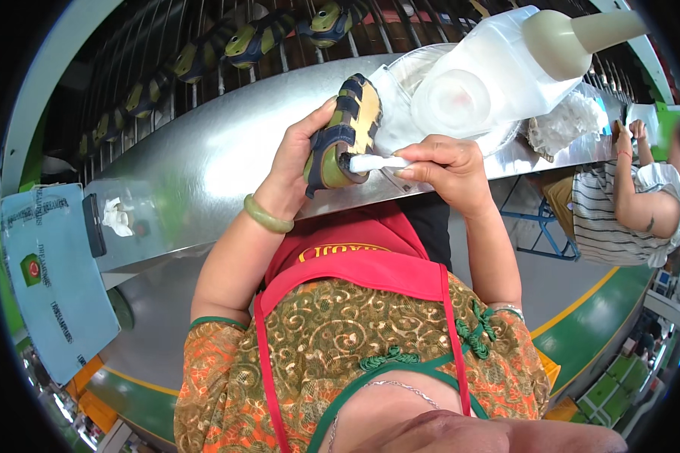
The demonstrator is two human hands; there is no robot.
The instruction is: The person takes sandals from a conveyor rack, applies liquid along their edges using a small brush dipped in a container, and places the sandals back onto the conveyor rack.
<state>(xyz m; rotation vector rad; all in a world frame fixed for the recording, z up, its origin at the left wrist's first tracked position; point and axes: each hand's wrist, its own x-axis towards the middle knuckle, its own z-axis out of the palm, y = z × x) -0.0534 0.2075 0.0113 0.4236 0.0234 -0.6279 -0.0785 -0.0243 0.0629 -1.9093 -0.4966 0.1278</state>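
Observation:
A small shoe [329,143] in navy and olive green is held up above the metal bench, tilted, its tan underside facing right. My left hand [291,155] is wrapped round its left side, thumb near the upper end. Between the thumb and fingers of my right hand [449,167] is a slim white brush-like tool [378,162]. The tool's head meets the lower, rounded end of the shoe; its exact tip is hard to make out. Just beyond my right hand is a translucent white bottle [499,64] with a beige nozzle, close to a clear round container [452,100].
A metal bench [211,162] runs across in front of me. Behind it, several similar shoes [249,44] rest on a rack of metal bars. Crumpled clear plastic [570,121] lies to the right. A blue box [53,279] stands at left. Another person [627,196] sits at far right.

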